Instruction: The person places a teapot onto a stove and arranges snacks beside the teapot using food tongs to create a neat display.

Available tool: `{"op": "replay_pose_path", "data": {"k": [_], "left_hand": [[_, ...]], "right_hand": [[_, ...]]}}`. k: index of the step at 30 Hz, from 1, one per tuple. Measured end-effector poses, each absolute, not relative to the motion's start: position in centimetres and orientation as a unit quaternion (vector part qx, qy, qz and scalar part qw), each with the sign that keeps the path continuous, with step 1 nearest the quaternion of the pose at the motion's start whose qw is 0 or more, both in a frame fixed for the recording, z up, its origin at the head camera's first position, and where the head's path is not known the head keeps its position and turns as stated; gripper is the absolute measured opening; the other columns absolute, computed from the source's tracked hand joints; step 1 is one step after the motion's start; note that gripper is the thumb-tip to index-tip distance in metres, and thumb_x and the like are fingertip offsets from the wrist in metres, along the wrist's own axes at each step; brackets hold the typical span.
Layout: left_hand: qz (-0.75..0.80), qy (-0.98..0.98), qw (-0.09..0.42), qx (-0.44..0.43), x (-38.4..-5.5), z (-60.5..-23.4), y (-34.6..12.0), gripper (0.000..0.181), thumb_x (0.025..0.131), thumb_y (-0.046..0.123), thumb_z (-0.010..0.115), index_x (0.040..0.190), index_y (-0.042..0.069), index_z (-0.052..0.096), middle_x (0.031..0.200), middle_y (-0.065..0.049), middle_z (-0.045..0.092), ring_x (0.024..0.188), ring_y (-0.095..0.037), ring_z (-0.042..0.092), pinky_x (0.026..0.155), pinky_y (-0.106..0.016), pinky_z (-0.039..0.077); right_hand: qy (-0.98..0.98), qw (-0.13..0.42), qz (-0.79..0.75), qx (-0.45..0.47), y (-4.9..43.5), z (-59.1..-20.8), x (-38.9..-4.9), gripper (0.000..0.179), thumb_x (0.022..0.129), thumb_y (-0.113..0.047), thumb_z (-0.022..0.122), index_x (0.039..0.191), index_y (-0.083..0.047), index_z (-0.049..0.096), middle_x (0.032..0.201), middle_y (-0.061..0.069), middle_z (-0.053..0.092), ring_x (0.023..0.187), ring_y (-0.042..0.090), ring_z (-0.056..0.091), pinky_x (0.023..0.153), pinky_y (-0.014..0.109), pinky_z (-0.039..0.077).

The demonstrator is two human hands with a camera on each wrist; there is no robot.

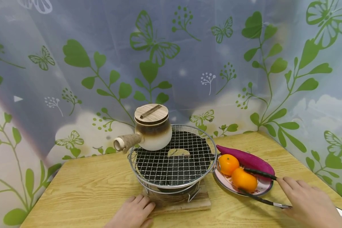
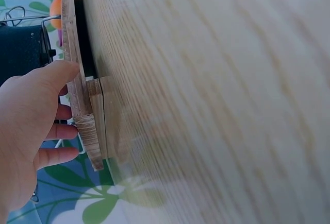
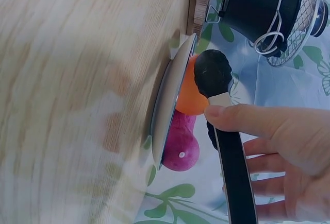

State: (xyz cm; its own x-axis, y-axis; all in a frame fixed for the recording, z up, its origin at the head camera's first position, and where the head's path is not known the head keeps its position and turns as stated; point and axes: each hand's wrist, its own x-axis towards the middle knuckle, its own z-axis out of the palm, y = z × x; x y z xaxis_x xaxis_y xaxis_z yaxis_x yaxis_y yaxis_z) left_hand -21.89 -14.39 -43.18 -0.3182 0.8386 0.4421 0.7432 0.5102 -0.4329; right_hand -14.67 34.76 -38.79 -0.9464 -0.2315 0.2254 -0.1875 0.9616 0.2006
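Observation:
My right hand grips a pair of black-tipped tongs. Their tips stand spread on either side of the front orange; I cannot tell whether both touch it. A second orange and a long purple vegetable share the plate. In the right wrist view the thumb presses on the tongs' black arm. My left hand rests at the front left of the wooden board under the grill, its fingers relaxed. In the left wrist view the thumb touches the board's edge.
A round wire grill rack tops a dark stove on the board. At the rack's back left stands a brown-and-white pot with a wooden lid, its wrapped handle jutting left. A patterned cloth hangs behind the table.

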Motion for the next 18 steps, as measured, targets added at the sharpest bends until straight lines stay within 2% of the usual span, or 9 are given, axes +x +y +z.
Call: {"op": "replay_pose_path", "data": {"k": [12, 18], "left_hand": [[0.075, -0.807, 0.320, -0.490, -21.86, -43.14, -14.33, 0.034, 0.071, 0.043, 0.063, 0.090, 0.015, 0.059, 0.084, 0.001, 0.052, 0.071, -0.016, 0.051, 0.054, -0.026, 0.039], [0.076, -0.806, 0.322, -0.490, -21.94, -43.22, -14.30, 0.034, 0.069, 0.043, 0.064, 0.089, 0.015, 0.059, 0.083, 0.001, 0.051, 0.071, -0.016, 0.051, 0.053, -0.027, 0.039]], "right_hand": [[-0.991, 0.092, -0.059, 0.072, 35.11, -38.30, -14.69, 0.077, 0.057, -0.044, 0.082, 0.116, -0.001, 0.057, 0.107, 0.010, 0.058, 0.088, 0.032, 0.058, 0.055, 0.042, 0.048], [-0.991, 0.100, -0.051, 0.076, 35.20, -38.17, -14.39, 0.075, 0.058, -0.043, 0.081, 0.116, -0.002, 0.058, 0.107, 0.009, 0.059, 0.085, 0.031, 0.059, 0.054, 0.041, 0.048]]}}
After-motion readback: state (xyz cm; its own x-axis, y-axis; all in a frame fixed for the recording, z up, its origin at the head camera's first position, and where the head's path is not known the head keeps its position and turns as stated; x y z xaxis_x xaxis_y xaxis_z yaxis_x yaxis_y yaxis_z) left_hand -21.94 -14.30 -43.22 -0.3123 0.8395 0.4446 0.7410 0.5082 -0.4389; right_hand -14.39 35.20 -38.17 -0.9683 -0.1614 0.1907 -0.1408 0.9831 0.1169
